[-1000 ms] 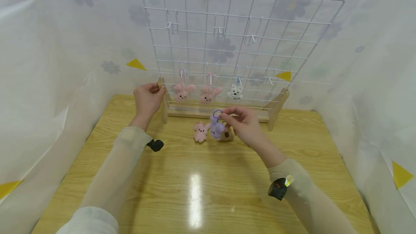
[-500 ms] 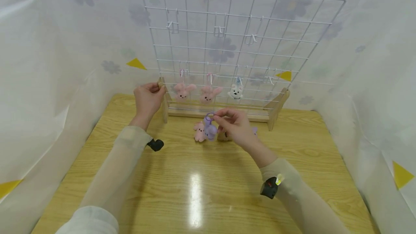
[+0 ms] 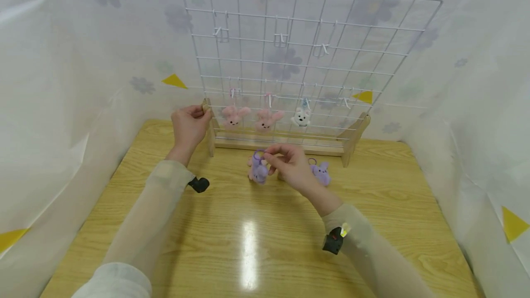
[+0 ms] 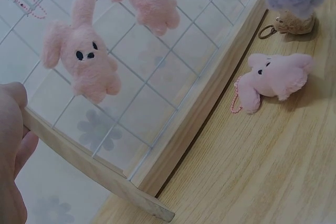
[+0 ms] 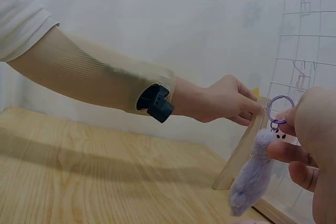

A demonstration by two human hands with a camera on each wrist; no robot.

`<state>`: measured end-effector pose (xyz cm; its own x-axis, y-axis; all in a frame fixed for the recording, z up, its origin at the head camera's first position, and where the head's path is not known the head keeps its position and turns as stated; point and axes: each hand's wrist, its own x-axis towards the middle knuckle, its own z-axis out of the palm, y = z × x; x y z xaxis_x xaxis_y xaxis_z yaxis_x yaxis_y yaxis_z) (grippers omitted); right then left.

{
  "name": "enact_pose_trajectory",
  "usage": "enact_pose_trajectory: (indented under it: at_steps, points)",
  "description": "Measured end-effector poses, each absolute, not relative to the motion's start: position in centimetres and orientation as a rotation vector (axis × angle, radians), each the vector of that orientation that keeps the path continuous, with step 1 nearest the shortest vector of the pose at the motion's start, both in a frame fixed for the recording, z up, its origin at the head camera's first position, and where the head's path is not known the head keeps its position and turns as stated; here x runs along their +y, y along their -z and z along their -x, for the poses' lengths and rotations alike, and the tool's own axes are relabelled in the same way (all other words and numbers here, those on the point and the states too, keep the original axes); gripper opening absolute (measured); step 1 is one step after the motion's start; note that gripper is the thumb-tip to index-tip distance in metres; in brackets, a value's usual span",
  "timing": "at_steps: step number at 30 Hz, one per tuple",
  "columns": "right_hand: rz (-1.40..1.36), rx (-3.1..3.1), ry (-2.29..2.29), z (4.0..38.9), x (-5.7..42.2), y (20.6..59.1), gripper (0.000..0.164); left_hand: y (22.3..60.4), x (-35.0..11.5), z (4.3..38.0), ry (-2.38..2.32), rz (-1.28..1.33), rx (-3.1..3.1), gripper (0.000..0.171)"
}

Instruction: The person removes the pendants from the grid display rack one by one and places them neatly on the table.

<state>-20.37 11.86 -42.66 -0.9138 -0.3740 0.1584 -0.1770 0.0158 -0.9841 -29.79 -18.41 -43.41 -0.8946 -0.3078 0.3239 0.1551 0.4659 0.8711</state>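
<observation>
My left hand (image 3: 189, 128) grips the top of the wooden upright at the rack's left end. With thumb and fingers, my right hand (image 3: 291, 167) pinches the purple ring (image 5: 281, 109) of a lilac plush keychain (image 5: 253, 169), which dangles below it in front of the rack. In the head view this plush overlaps a pink plush bunny (image 4: 278, 77), which lies on the table with its pink bead chain. A brown plush (image 4: 295, 23) with a ring lies behind, hidden by my right hand in the head view. A second lilac plush (image 3: 321, 174) lies right of that hand.
A white wire grid rack (image 3: 285, 65) stands on a wooden base (image 3: 238, 143) at the back of the table. Two pink bunnies (image 3: 234, 117) and a white bear (image 3: 301, 117) hang on its lower hooks. Other hooks (image 3: 280, 38) above and at lower right carry nothing.
My right hand has moved left with the lilac keychain, which now overlaps the pink bunny on the table. The other lilac plush has come into view. My left hand stays on the upright.
</observation>
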Motion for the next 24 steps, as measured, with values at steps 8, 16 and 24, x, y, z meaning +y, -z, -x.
enact_pose_trajectory:
  at_steps: [8, 16, 24]
  points:
    - [0.555, 2.115, 2.0, 20.2, 11.0, 43.2, 0.014, 43.4, -18.3, 29.8, 1.415, -0.113, -2.282, 0.024]
    - [0.556, 2.117, 1.97, 20.1, 9.9, 43.7, 0.014, 43.5, -18.4, 29.9, 1.421, -0.11, -2.28, 0.024]
    - [0.603, 2.11, 1.935, 20.1, 8.3, 44.8, 0.014, 43.7, -18.6, 30.1, 1.411, -0.104, -2.281, 0.025]
